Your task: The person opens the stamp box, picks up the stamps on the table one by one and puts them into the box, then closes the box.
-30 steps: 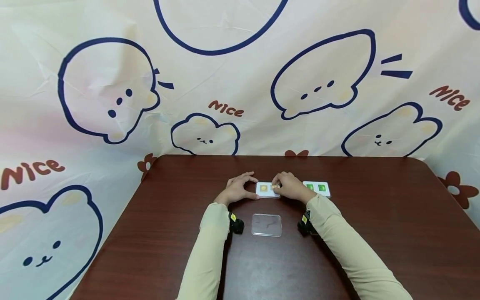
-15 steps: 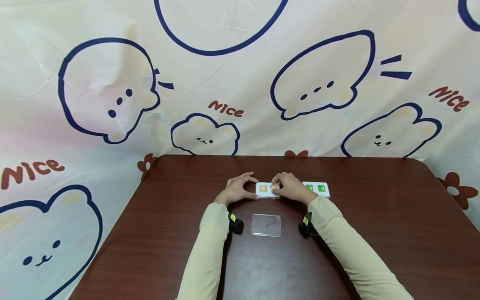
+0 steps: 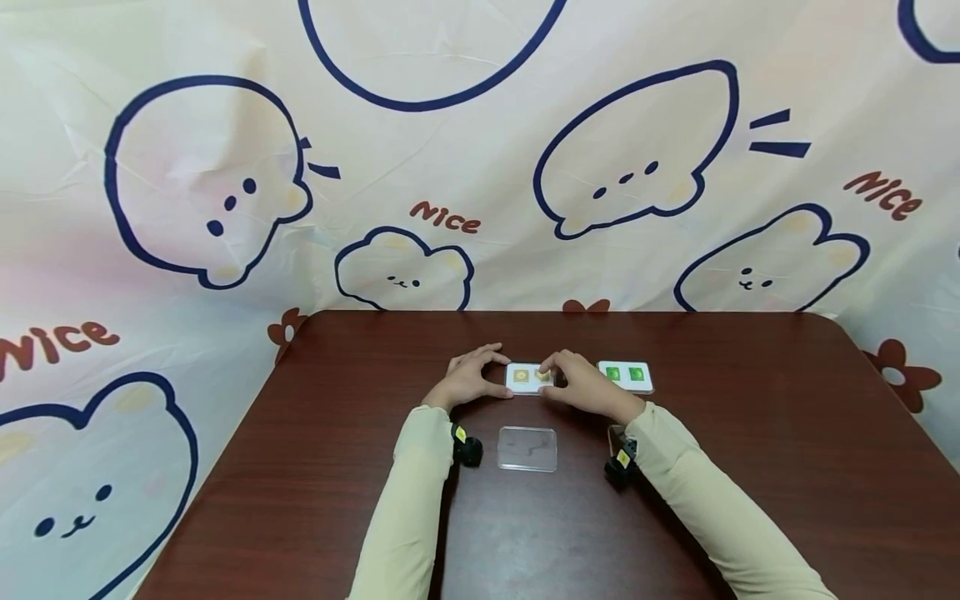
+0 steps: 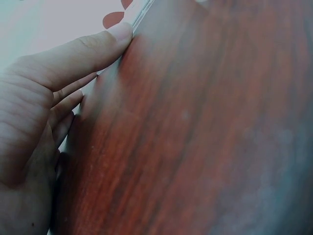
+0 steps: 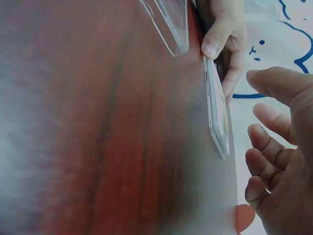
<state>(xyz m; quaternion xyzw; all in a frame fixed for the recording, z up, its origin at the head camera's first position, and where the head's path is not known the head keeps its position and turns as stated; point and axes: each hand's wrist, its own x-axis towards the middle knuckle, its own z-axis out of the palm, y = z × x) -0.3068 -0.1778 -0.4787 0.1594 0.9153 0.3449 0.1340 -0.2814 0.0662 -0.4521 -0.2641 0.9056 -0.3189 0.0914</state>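
A flat white card (image 3: 519, 378) with two yellowish squares on it lies near the table's far side; in the right wrist view the card (image 5: 217, 105) has a thin clear edge. My left hand (image 3: 467, 379) grips its left end, thumb along the near edge. The left wrist view shows that thumb (image 4: 88, 54) against the edge. Over the card's right end hovers my right hand (image 3: 583, 385). In the right wrist view the right hand (image 5: 288, 147) is apart from the card, its fingers loosely bent and holding nothing.
A second white card (image 3: 628, 377) with two green pictures lies to the right of my right hand. Closer to me, a clear plastic lid or tray (image 3: 527, 449) rests on the brown table (image 3: 360, 400). A printed cloth (image 3: 510, 167) hangs behind.
My right hand has come off the first card's right end and its fingers have spread, showing more of the right square. The left hand keeps its grip. The head view has shifted slightly.
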